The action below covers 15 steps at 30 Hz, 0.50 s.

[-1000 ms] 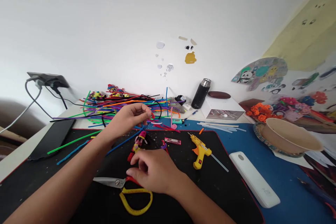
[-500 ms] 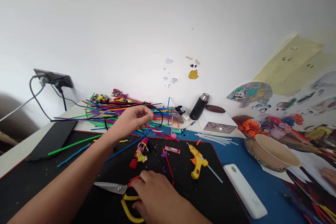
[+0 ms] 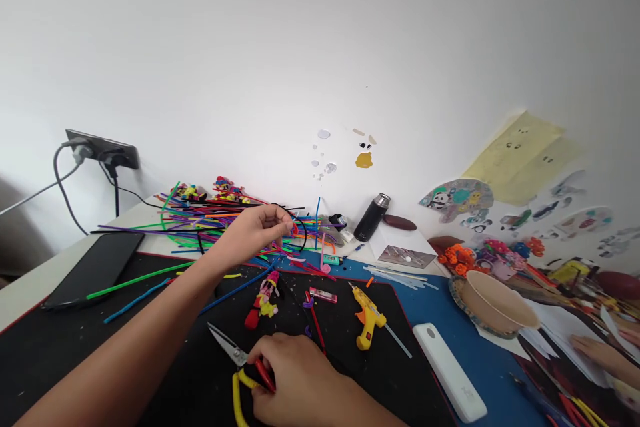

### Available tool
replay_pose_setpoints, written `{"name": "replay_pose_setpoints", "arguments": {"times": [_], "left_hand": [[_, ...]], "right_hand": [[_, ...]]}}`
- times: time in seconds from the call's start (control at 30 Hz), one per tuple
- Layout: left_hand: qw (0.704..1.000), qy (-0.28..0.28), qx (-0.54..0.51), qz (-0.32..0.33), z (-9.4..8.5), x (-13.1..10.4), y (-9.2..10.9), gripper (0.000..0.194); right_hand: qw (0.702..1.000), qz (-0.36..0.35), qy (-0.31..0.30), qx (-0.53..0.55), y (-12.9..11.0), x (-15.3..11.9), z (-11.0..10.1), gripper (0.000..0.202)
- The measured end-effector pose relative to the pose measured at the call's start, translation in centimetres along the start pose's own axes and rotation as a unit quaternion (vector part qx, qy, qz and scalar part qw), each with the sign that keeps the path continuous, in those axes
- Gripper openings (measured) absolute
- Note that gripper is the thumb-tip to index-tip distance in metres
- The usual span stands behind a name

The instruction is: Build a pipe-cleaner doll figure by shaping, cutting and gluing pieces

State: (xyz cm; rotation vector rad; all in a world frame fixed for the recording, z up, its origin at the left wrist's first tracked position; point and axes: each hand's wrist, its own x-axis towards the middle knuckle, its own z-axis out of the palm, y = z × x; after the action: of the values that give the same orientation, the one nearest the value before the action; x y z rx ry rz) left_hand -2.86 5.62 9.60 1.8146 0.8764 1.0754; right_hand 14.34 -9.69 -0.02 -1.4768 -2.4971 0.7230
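Note:
My left hand (image 3: 267, 227) is raised above the far edge of the black mat, its fingers pinched on a small red piece (image 3: 295, 231), mostly hidden, perhaps pipe cleaner. Near the front, my right hand (image 3: 295, 370) is closed around the red handle of a pair of scissors (image 3: 234, 350). Their blades point to the upper left and the yellow handle loop hangs below. Just beyond my right hand lies a small pipe-cleaner figure (image 3: 263, 300) in pink, yellow and red. A red pipe cleaner (image 3: 317, 327) with purple curls is beside it.
A yellow glue gun (image 3: 369, 320) and a long white case (image 3: 447, 370) lie to the right. Loose pipe cleaners (image 3: 235, 223) are heaped at the back, near a black bottle (image 3: 373, 217). A phone (image 3: 95, 263) lies left. Another person's hand (image 3: 600, 353) rests at far right.
My right hand has turned the scissors, so the blades now point more upward, and grips the handle more tightly. My left hand stays nearly in place. The view has shifted slightly.

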Motion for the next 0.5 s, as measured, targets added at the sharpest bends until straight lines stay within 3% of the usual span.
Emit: {"name": "replay_pose_setpoints", "arguments": {"times": [0.13, 0.23, 0.33, 0.4, 0.5], "left_hand": [[1.000, 0.004, 0.003, 0.006, -0.2, 0.0, 0.0, 0.030], [1.000, 0.005, 0.000, 0.017, -0.2, 0.1, 0.0, 0.028], [1.000, 0.008, 0.002, 0.021, -0.2, 0.1, 0.0, 0.027], [1.000, 0.013, 0.004, 0.020, -0.3, 0.0, 0.2, 0.026], [0.999, 0.026, -0.012, 0.027, -0.6, -0.3, 0.9, 0.026]], "right_hand": [[0.977, 0.086, -0.030, 0.191, 0.1, 0.0, 0.6, 0.042], [0.934, 0.116, -0.111, 0.319, 0.5, 0.1, 2.1, 0.063], [0.884, 0.146, -0.143, 0.420, 0.6, 0.0, 3.3, 0.070], [0.846, 0.172, -0.136, 0.485, 0.4, -0.3, 3.4, 0.066], [0.798, 0.120, -0.104, 0.582, 0.4, -1.3, 2.6, 0.061]]}}
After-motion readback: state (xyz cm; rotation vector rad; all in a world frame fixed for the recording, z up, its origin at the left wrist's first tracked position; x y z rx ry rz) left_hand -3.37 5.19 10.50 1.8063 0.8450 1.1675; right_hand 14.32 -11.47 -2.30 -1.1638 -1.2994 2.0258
